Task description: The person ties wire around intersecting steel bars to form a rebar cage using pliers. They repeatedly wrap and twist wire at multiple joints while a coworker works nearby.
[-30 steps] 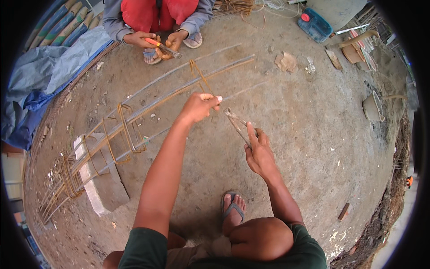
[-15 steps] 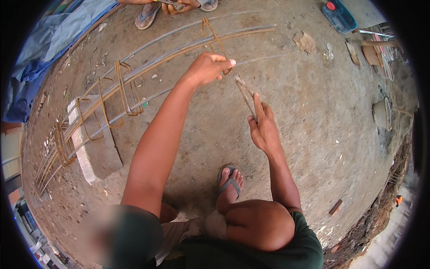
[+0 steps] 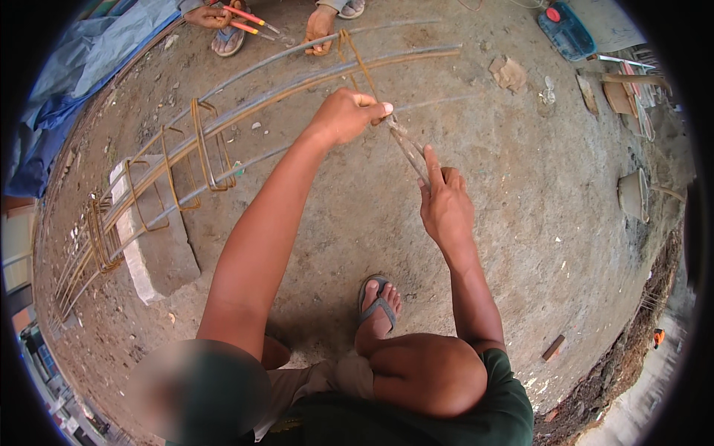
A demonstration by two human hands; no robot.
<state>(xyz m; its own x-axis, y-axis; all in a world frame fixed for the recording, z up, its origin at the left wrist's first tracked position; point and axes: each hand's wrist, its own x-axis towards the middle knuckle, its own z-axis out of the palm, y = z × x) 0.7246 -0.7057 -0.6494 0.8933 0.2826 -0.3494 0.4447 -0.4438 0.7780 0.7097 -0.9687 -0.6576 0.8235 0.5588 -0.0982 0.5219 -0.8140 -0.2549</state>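
My left hand (image 3: 348,117) pinches the near corner of a bent rebar stirrup (image 3: 362,65), where a long steel bar meets it. My right hand (image 3: 450,207) is closed around the handles of a pair of worn metal pincers (image 3: 409,152). The pincers' jaws are right at my left fingertips, by that corner; any tie wire there is too small to make out. The long rebars (image 3: 297,73) run from the lower left to the upper middle. Several more stirrups (image 3: 199,137) hang around them on the left.
A concrete block (image 3: 160,230) lies under the bars at left. Opposite me, a co-worker's hand (image 3: 320,30) touches the far bar; the other holds red-and-yellow-handled pliers (image 3: 249,21). A blue jerrycan (image 3: 567,33), a bucket (image 3: 634,195) and a brick piece (image 3: 554,347) lie to the right.
The pincers have moved slightly so their jaws meet the stirrup corner at my left fingers. The co-worker's hands have moved apart, one now at the far bar, the other with pliers.
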